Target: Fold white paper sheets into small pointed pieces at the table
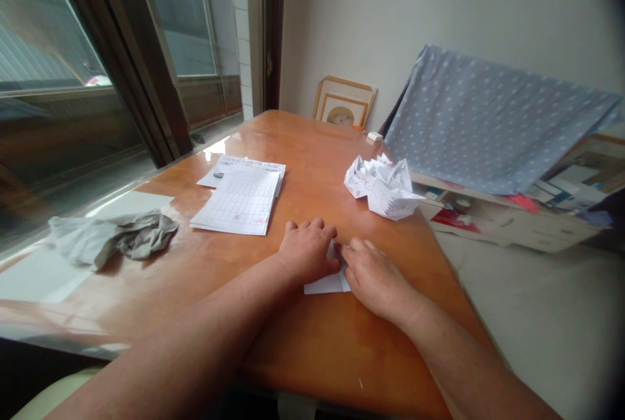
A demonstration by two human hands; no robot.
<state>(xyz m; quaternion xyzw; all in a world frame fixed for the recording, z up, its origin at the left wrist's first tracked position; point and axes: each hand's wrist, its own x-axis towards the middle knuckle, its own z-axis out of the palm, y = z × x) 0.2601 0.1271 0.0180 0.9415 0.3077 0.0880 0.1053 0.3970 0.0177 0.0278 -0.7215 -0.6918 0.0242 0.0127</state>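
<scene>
A small folded sheet of white paper lies on the table in front of me, largely covered by my hands. My left hand rests over its left side, fingers bent and pressed together, thumb on the paper. From the right, my right hand holds the same sheet, with its fingertips close to those of my left hand at the upper edge. Both hands are closed on the paper. Beyond them, a stack of folded white paper pieces with pointed tips stands near the table's right edge.
Printed sheets lie in a pile on the wooden table, left of centre. A crumpled grey cloth is at the far left. A small white object sits at the far edge. Past the right edge is a cabinet beneath dotted fabric.
</scene>
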